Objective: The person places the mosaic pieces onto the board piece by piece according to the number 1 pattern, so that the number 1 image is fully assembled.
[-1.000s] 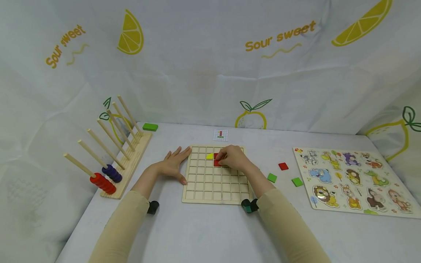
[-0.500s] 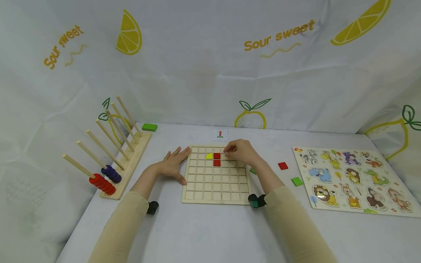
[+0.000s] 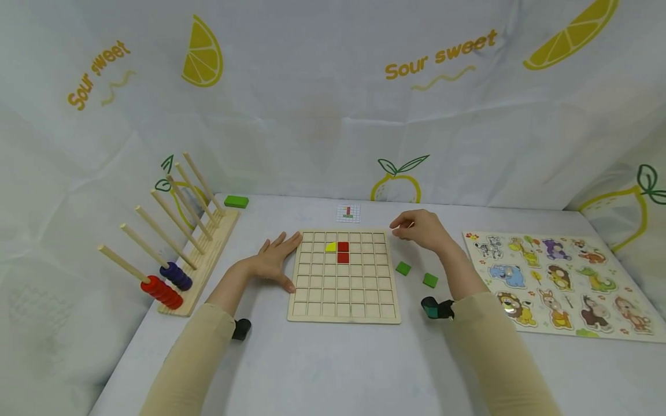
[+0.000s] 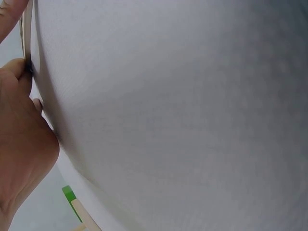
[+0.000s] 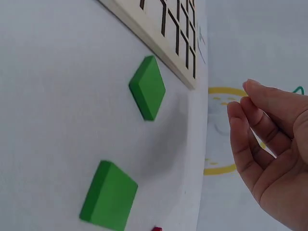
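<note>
A wooden grid board [image 3: 343, 294] lies on the white table. Its upper rows hold a yellow piece [image 3: 330, 247] and two red tiles [image 3: 343, 252], one below the other. My left hand [image 3: 276, 260] lies flat on the table, its fingers against the board's left edge [image 4: 26, 29]. Off the board's upper right corner my right hand [image 3: 416, 228] hovers, fingers loosely curled and holding nothing. Below it lie two green tiles [image 3: 403, 267] [image 3: 429, 280]. The right wrist view shows these green tiles [image 5: 147, 87] [image 5: 109, 196] beside the board's corner [image 5: 163, 29], with my right hand [image 5: 240, 101] above.
A small pattern card [image 3: 348, 213] lies behind the board. At the left stands a wooden peg rack [image 3: 203, 254] with red rings [image 3: 162, 290] and blue rings [image 3: 177, 275], a green block [image 3: 236, 201] behind it. An animal puzzle board [image 3: 562, 283] lies at the right.
My right hand has let go of the lower red tile, which stays in the board, and has moved right, off the board. The left hand has not moved.
</note>
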A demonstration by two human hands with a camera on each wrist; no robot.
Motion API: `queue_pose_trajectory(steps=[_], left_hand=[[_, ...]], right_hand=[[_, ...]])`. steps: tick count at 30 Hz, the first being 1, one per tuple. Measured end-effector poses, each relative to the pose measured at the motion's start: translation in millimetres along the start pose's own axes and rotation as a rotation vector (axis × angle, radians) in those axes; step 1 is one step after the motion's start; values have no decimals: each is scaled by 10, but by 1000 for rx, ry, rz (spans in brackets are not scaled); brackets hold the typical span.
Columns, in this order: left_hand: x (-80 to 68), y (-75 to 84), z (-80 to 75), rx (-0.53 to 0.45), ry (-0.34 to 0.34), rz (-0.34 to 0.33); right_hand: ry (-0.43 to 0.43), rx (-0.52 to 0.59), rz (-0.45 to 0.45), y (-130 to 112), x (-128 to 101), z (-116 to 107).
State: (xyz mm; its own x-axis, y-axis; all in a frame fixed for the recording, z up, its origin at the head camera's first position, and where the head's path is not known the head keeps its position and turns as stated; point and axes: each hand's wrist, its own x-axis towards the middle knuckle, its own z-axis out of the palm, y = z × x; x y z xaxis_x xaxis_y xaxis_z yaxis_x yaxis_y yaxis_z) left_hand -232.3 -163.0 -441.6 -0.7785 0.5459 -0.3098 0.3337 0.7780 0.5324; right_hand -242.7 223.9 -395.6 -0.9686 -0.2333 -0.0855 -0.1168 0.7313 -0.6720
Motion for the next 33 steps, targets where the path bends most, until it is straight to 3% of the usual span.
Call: queue_pose_trajectory(steps=[7,16,26,33], left_hand=[[-12,13,-10,-3,-1,1],[-4,6,-7,1,-2,4],[-1,3,-14,3,-19,-14],[-3,6,-11,2,-17,-3]], right_hand=[[-38,-53,62,172,-96,-247],[-208,-79,124,382,-273,-501],[-329,-88,195,551,-325,-529],[-363,-58,214,600,-355,-524]])
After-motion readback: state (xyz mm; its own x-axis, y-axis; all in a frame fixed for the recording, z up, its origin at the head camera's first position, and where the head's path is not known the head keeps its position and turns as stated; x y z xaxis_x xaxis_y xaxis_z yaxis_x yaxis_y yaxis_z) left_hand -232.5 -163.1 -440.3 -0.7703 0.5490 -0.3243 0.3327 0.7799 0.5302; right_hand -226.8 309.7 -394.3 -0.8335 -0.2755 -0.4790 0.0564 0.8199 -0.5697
